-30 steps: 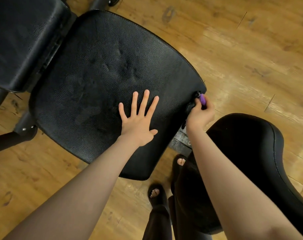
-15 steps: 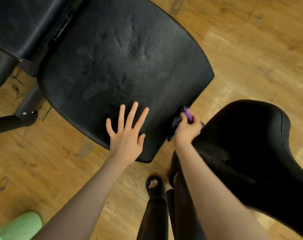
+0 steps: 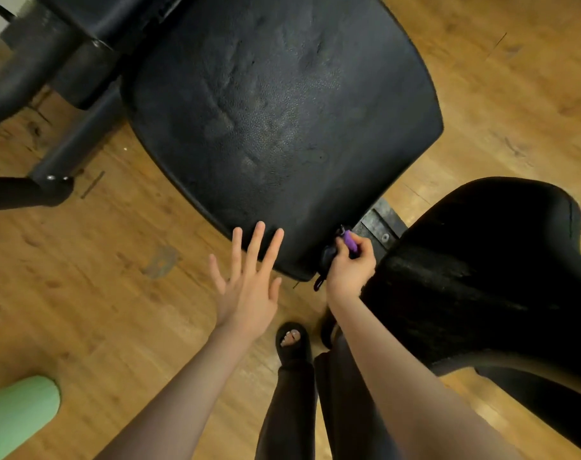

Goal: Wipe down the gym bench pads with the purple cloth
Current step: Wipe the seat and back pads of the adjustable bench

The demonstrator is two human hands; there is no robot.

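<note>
A wide black bench pad (image 3: 276,111) fills the upper middle of the head view, its leather marked with dull smears. My left hand (image 3: 249,283) is spread flat, fingers straight, with only the fingertips over the pad's near edge. My right hand (image 3: 349,263) grips a bunched purple cloth (image 3: 350,242) against the pad's near right corner; most of the cloth is hidden in the fist. A dark loop hangs below that hand. A second black pad (image 3: 498,277) curves away at the right, beside my right forearm.
Wooden floor lies all around. Black frame tubes (image 3: 73,151) and another pad (image 3: 93,11) stand at the upper left. A metal bracket (image 3: 378,224) shows between the two pads. My sandalled foot (image 3: 294,340) is below the pad. A green object (image 3: 17,413) sits at the bottom left.
Both hands have slid toward me along the pad. My left hand has moved from the pad's middle to its near edge; my right hand has followed the right rim down to the near corner.
</note>
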